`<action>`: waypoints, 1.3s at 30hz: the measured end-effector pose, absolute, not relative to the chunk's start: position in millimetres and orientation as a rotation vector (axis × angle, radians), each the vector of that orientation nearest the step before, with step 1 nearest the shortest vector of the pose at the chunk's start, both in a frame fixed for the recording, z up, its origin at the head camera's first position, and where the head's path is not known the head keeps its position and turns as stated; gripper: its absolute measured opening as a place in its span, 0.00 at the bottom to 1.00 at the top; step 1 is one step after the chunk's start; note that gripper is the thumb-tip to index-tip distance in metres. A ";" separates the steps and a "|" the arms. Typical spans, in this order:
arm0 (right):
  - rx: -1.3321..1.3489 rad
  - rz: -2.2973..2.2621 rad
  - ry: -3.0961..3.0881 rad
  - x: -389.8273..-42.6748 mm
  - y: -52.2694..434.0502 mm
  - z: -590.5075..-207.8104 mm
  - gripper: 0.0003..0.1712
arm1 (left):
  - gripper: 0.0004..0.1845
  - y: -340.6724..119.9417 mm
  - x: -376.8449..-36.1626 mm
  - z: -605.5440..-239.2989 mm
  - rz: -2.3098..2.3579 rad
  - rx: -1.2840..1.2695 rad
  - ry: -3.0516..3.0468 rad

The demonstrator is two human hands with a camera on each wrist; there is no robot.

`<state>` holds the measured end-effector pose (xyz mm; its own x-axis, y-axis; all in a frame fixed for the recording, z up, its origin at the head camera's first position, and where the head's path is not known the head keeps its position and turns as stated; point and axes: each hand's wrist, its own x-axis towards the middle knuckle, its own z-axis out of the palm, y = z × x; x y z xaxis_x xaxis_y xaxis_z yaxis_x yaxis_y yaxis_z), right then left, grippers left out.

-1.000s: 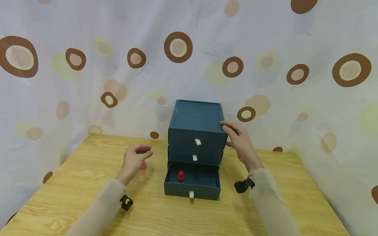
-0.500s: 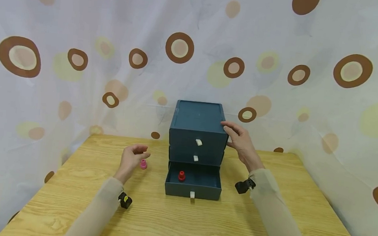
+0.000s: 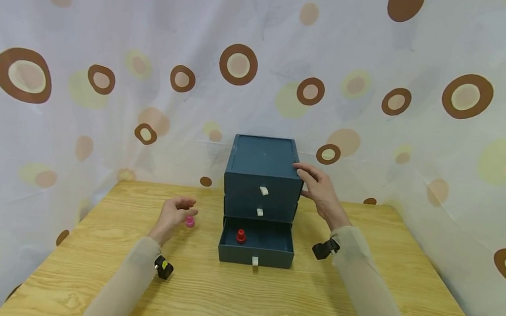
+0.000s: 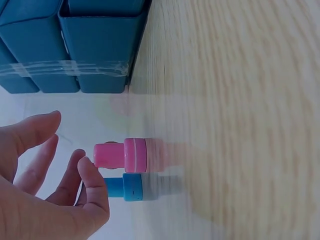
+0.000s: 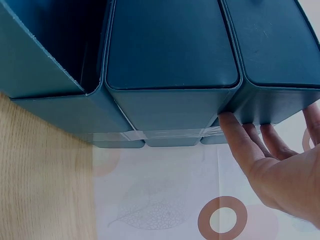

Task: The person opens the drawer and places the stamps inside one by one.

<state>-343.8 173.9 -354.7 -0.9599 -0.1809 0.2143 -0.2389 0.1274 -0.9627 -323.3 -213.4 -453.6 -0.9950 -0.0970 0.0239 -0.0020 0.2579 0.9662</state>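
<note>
A dark blue three-drawer cabinet (image 3: pixel 262 156) stands on the table with its bottom drawer (image 3: pixel 272 257) pulled out. Inside that drawer a small red stepped knob-like piece (image 3: pixel 241 236) stands upright near the left. My left hand (image 3: pixel 171 217) hovers left of the cabinet, fingers bent loosely, holding nothing. Close by its fingertips stands a pink piece (image 4: pixel 135 155) of the same shape, and a blue one (image 4: pixel 132 187) is beside it, partly covered by the fingers. With my right hand (image 3: pixel 322 190) I touch the cabinet's upper right side and top edge, fingers (image 5: pixel 240 140) extended along the side wall.
White tabs such as the top drawer's pull (image 3: pixel 264 191) stick out in front. Clear tape (image 5: pixel 165 133) runs across the stacked units at the rear. A patterned curtain (image 3: pixel 263 25) hangs behind the wooden table (image 3: pixel 224 299).
My left hand has shifted slightly left and towards me, uncovering the pink piece in the head view. My right hand stays on the cabinet; the drawer and red piece have not moved.
</note>
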 end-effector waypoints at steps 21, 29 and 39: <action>0.438 2.006 -2.321 -343.1 173.7 -352.4 0.27 | 0.21 -225.1 -322.3 -459.3 -1.894 0.142 -2.657; 0.447 2.019 -2.323 -344.3 173.9 -354.9 0.27 | 0.21 -225.6 -322.0 -464.5 -1.929 0.201 -2.649; 0.432 2.007 -2.311 -344.5 173.9 -354.9 0.26 | 0.20 -227.6 -321.4 -463.5 -1.873 0.179 -2.696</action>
